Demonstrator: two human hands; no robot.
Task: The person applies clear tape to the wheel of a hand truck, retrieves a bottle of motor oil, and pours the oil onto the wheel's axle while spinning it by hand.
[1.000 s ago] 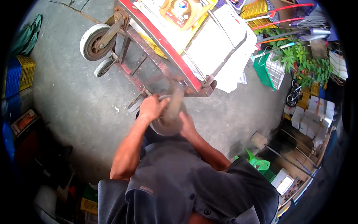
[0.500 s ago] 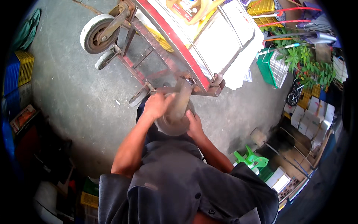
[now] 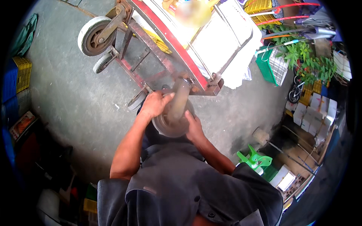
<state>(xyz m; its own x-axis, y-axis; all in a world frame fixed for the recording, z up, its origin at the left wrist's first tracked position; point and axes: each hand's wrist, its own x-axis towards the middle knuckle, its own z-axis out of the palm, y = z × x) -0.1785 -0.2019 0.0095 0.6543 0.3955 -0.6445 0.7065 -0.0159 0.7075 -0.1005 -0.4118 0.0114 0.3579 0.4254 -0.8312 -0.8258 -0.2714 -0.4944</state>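
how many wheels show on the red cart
4: large upper-left wheel, two small wheels below, and held wheel between left hand and right hand; others may be hidden.

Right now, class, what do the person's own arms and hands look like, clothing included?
The left hand and right hand are ungloved, with no wristwear visible. Both forearms are bare, emerging from short, loose, dark grey fabric sleeves. The matching shirt has dark round buttons.
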